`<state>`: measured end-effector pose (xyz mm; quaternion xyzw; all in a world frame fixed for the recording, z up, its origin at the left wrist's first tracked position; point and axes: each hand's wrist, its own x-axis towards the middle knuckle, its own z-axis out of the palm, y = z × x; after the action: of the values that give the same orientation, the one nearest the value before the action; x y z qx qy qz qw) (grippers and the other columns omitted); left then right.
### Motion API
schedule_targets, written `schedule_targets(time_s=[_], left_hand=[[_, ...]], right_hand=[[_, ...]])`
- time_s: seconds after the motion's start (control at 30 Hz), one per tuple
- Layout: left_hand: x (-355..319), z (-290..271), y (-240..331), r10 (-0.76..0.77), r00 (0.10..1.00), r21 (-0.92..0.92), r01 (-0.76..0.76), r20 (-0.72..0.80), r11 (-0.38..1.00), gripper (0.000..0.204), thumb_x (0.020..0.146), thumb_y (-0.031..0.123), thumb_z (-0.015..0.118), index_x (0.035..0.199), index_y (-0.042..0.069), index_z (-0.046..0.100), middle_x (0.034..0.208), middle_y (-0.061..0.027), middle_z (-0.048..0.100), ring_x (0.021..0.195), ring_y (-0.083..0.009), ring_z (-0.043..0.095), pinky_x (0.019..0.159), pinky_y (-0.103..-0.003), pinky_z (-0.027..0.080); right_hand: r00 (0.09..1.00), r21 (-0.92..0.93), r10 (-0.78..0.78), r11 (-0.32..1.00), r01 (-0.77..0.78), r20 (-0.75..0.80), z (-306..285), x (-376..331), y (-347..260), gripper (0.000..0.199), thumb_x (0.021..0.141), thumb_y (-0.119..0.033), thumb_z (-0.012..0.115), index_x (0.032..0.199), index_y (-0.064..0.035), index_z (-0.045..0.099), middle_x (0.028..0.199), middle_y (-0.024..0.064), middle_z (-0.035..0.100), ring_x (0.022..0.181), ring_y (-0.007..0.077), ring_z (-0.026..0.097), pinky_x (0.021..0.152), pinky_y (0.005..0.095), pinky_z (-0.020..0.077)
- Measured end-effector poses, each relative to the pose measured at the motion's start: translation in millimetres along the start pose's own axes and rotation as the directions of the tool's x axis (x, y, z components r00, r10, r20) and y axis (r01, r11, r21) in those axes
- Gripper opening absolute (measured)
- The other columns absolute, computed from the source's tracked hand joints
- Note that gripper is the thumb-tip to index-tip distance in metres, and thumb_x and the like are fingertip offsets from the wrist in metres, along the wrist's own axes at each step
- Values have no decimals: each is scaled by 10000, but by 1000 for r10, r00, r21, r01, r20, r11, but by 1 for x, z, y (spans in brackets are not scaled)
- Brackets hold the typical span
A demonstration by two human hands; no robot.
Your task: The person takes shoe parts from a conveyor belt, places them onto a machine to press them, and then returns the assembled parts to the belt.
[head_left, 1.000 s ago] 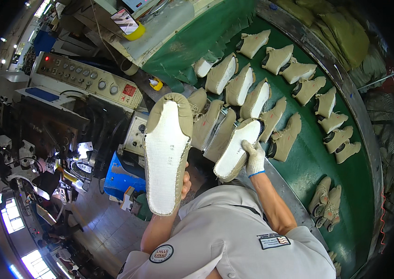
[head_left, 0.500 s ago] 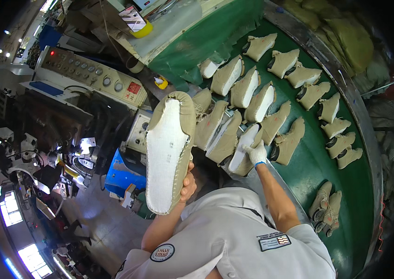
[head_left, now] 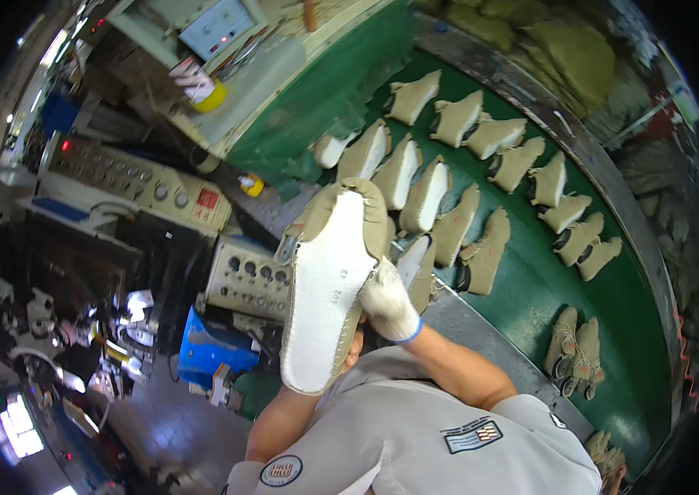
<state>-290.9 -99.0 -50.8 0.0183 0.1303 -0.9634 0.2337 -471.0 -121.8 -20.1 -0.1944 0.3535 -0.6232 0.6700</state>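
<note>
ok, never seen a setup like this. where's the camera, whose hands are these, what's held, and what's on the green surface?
There is no robot here: it's a person working with their own two hands. The camera is the left of two wide fisheyes worn on the head, looking down, so picture left is the wearer's left and straight edges bend near the rim.

The left hand, mostly hidden, holds a tan shoe with its white underside toward the camera. The right hand, in a white glove with a blue cuff edge, is at the shoe's side; whether it grips too is hard to tell.

On the green surface are many more tan shoes, some showing white undersides. To the left is a control panel with knobs, gauges and a red light.
</note>
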Motion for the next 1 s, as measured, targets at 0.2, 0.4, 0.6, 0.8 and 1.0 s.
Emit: schedule_targets(time_s=[0.2,0.4,0.6,0.8,1.0], left_hand=[[30,62,68,692,625,858,514,-360,-18,513,999,334,654,1350,-34,592,1159,-159,714,1044,-222,686,883,-332,544],[127,183,49,587,739,650,273,330,-709,281,961,188,704,1058,-74,735,860,-116,761,792,-159,719,736,-299,563],[129,185,67,482,833,676,191,272,-712,182,947,78,672,973,-88,740,788,-65,730,691,-99,685,621,-255,546],[131,177,71,547,827,892,145,128,-429,209,957,107,692,1005,-91,740,827,-58,734,712,-111,690,651,-259,572],[131,140,44,643,749,744,336,160,-577,284,967,195,714,1043,-79,715,834,-23,711,747,-43,578,664,-233,480]], right_hand=[[985,-14,-172,985,173,23,-15,3,-47,702,854,-247,773,1447,-3,488,1303,86,632,1118,168,611,999,322,484],[966,-421,-237,869,259,104,-5,-9,-73,926,796,-248,847,1555,0,377,1442,109,556,1302,187,528,1119,350,406],[967,-431,-226,866,253,115,-20,-14,-75,963,785,-284,860,1562,-2,368,1439,113,565,1295,191,541,1118,353,412],[970,-377,-223,894,241,92,-21,-16,-76,955,777,-267,865,1557,-2,381,1430,109,573,1284,187,547,1110,354,420],[968,-425,-249,875,232,14,-26,-10,-59,916,776,-234,856,1538,7,409,1412,113,588,1265,188,558,1101,349,427]])
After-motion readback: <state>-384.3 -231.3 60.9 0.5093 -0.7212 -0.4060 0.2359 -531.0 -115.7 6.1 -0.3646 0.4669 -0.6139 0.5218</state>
